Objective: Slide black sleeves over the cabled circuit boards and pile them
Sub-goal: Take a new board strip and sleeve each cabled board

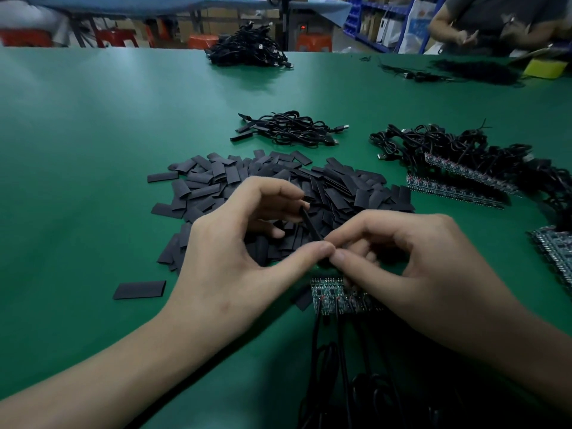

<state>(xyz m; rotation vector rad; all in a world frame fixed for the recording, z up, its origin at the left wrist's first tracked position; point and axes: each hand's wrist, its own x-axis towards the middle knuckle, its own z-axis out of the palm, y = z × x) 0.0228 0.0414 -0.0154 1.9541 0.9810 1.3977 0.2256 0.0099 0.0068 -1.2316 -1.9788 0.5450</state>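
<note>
- Green table: the work surface bearing all the items below.
- Left hand: forefinger and thumb are curled and pinch one black sleeve, which is held tilted above the table. The other fingers are bent loosely beneath it.
- Right hand: thumb and forefinger are pressed together at the lower end of the same sleeve, thumb tip touching the left thumb. The remaining fingers are curled under. What lies between the pads is mostly hidden.
- Strip of circuit boards: lies flat directly beneath both hands and is partly covered by the right hand. Its black cables run toward the viewer.
- Heap of loose sleeves: flat black pieces spread behind and under the hands. The left hand screens its near part.
- Single sleeve: lies apart from the heap, to the left of the left wrist.
- Small pile of sleeved cables: sits beyond the heap, with USB plugs showing at its right side.
- Tangle of cabled boards: sits at the right, with rows of boards along its near edge.
- Further board strip: lies at the right margin, cut off by the frame.
- Far cable pile: rests at the table's far edge.
- Dark heap and yellow object: lie at the far right corner, too blurred to identify.
- Second person: is behind that corner, hands raised.
</note>
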